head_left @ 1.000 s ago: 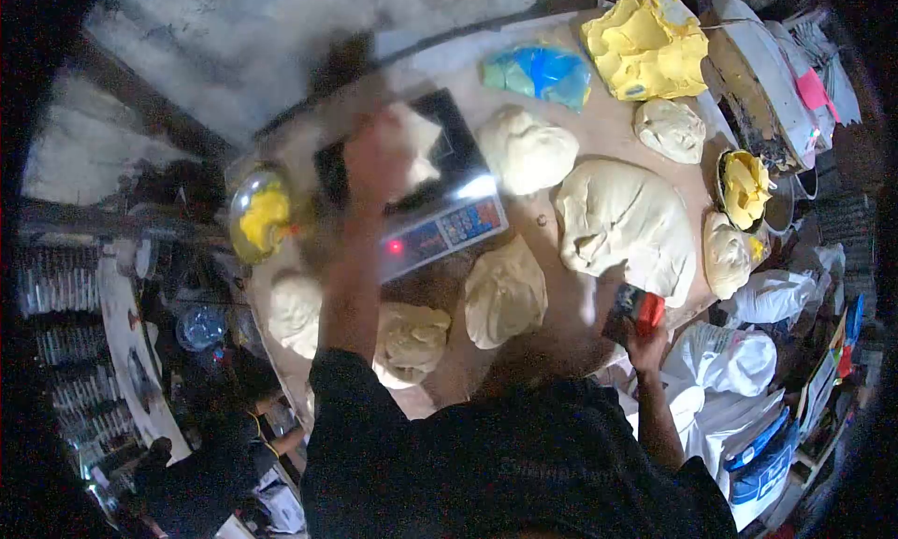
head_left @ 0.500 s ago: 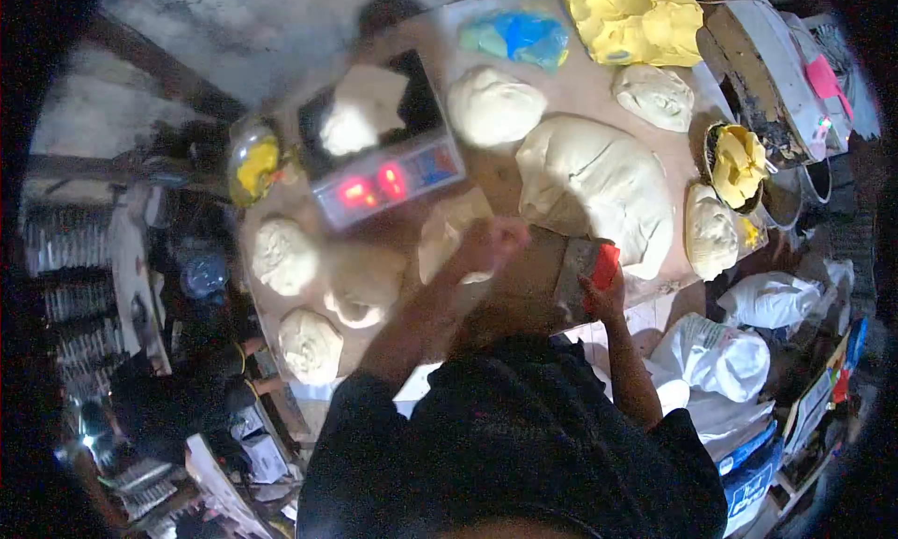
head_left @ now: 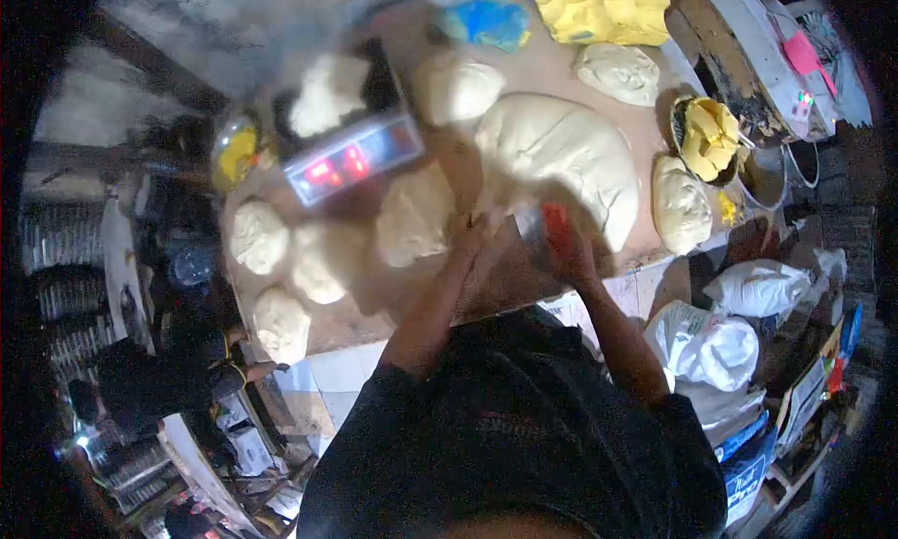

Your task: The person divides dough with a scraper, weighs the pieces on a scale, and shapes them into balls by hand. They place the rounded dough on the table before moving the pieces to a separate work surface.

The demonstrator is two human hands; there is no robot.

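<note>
My right hand (head_left: 572,257) is closed on a dough scraper (head_left: 556,229) with a red handle; its blade is smeared by motion. The scraper is at the lower edge of a large mass of dough (head_left: 561,156). My left hand (head_left: 482,229), blurred, is just left of the blade, by the lower left end of the same mass. Its fingers do not show clearly. A dough piece (head_left: 414,216) lies left of my left hand. Beyond it stands a scale (head_left: 391,142) with glowing red digits and a pale dough lump (head_left: 327,100) on top.
More dough lumps (head_left: 260,237) lie at the table's left, back and right. Yellow fat-like blocks (head_left: 599,6), a blue plastic bag (head_left: 486,23) and a bowl of yellow stuff (head_left: 708,139) line the far and right sides. White sacks (head_left: 706,344) stand at right; another person (head_left: 168,389) is at left.
The view has shifted, so the table's things appear further left and higher. My two hands have come closer together, and the scraper has moved up against the large dough's lower edge.
</note>
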